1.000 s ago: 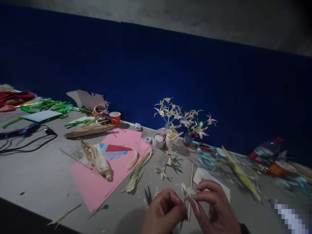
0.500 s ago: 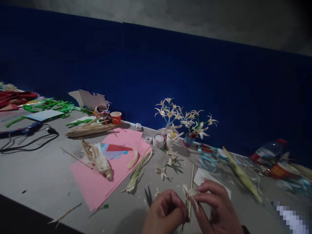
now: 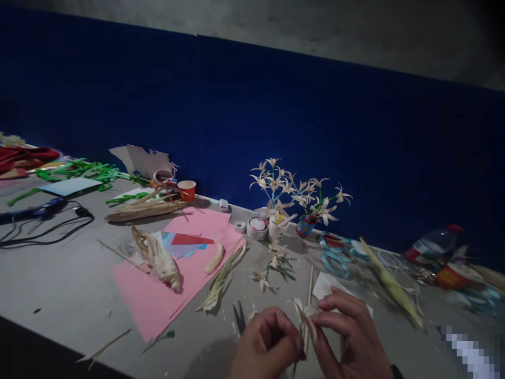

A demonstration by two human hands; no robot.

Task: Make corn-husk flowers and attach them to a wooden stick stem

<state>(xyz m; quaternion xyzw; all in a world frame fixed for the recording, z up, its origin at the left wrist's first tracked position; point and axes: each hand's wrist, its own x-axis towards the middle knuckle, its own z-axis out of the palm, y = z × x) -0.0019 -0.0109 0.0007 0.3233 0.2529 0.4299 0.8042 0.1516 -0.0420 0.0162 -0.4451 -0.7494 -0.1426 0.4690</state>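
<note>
Between my hands is a pale flower (image 3: 303,311) with narrow petals that look like dried corn husk. My left hand (image 3: 272,339) is closed in a pinch at the flower's base, where a thin stem hangs below the fingers. The thumb and fingers of my right hand (image 3: 347,331) are pinched on a petal at the flower's right side. A thin wooden stick (image 3: 310,284) lies on the table behind the flower. Scissors (image 3: 239,316) lie just left of my left hand, partly covered by it. Finished-looking husk flowers (image 3: 276,260) with green stems lie farther back.
Pink paper (image 3: 145,310) carries a dried corn husk (image 3: 158,258) at the left. Potted husk flowers (image 3: 276,181) stand by the blue partition (image 3: 118,95). Blue ribbon (image 3: 335,263), a yellowish husk (image 3: 394,287) and a bottle (image 3: 434,245) are on the right. Black cable (image 3: 59,237) lies far left.
The flower's petals have shifted very slightly to the left between my fingers. Both hands keep almost the same place and grip.
</note>
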